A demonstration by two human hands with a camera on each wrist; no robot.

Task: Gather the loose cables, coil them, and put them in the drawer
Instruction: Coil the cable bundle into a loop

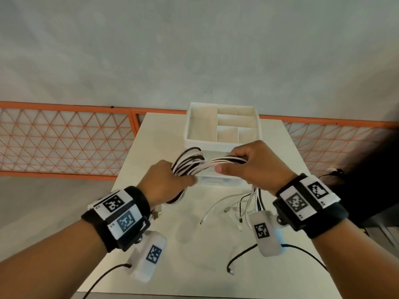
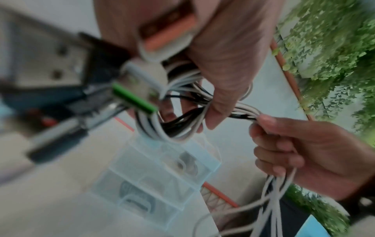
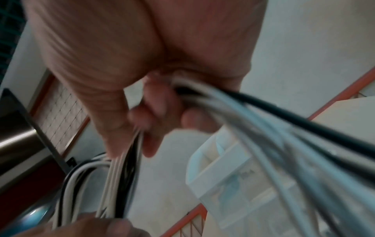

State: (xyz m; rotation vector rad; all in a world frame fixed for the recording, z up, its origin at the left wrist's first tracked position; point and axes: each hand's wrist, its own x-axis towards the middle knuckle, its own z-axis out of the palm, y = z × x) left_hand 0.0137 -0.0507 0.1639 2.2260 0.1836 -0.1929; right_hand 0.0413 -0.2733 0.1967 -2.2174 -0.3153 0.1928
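Coiling in hand, above the table point(image 1: 164, 244), before the drawer unit point(image 1: 222, 126).
Left hand point(image 1: 166, 182) grips the coil point(image 1: 190, 160); right hand point(image 1: 257, 162) clamps the cables' point(image 1: 224, 161) trailing run; tails point(image 1: 241, 203) likely need winding next.

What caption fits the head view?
Left hand and right hand coil black-and-white cables before the white drawer unit.

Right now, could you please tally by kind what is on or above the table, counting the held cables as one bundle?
Hands: 2, left hand and right hand
Cable bundle: 1
Plastic drawer unit: 1
Wrist cameras: 2, left wrist camera and right wrist camera
Total: 6
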